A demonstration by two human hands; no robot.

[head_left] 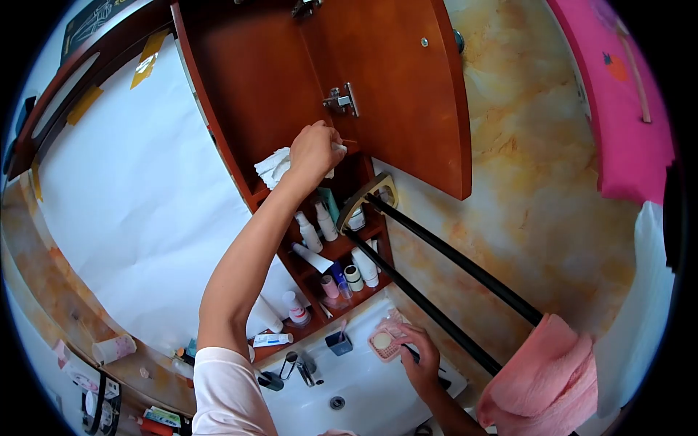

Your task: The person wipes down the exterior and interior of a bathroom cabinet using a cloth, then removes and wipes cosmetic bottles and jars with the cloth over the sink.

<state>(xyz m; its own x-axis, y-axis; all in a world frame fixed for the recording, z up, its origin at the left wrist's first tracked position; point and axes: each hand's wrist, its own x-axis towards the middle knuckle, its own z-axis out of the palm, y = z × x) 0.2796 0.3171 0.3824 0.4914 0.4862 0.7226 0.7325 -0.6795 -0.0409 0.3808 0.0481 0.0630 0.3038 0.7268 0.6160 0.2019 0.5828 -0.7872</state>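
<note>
My left hand [314, 152] reaches up into the open wooden cabinet [247, 80], its fingers closed on a crumpled white cloth [274, 168] at the cabinet floor. Whether it is fabric or paper is hard to tell. Lower down, my right hand [422, 356] is at the sink's right side, fingers stretched out and slightly bent. Its fingertips are beside a pink soap dish [383, 343] with a pale round soap in it. Something dark shows under the hand, too hidden to name.
The cabinet door [392, 87] stands swung out to the right. Shelves below hold several bottles [308, 231] and tubes. Two black towel bars [451, 254] cross in front, carrying a pink towel [542, 378]. Below are the white sink [313, 407] and faucet [304, 372].
</note>
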